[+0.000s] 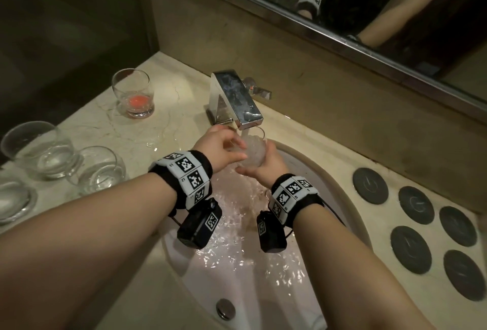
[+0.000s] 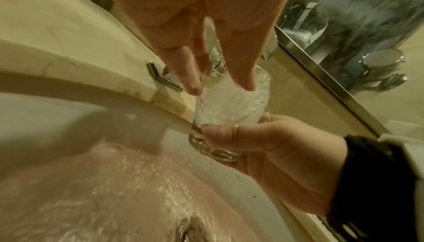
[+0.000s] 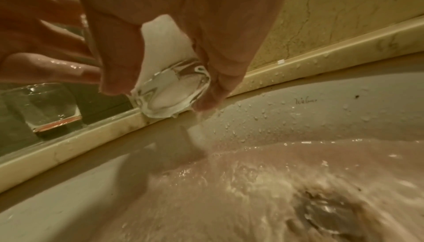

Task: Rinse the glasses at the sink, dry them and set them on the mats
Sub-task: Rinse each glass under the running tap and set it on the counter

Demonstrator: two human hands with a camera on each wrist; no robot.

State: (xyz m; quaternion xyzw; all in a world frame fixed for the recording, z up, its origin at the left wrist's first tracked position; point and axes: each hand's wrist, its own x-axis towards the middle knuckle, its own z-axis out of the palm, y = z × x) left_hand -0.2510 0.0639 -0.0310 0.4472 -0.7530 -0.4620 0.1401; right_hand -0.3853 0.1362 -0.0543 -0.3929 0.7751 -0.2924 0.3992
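The sink (image 1: 350, 198) fills the frame's centre, water running. Centre-right, 6 mats (image 1: 370, 184) lie bare. At left, 4 glasses (image 1: 133, 93) wait, so it's early. Under the tap (image 1: 237, 100), right hand (image 1: 266, 169) grips 1 glass (image 1: 253, 153); left hand (image 1: 224, 145) rubs its rim, fingers straight.

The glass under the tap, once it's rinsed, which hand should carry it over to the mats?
Probably the right hand: it grips the glass by its base, and the mats lie on its side of the sink. The left hand only touches the rim.
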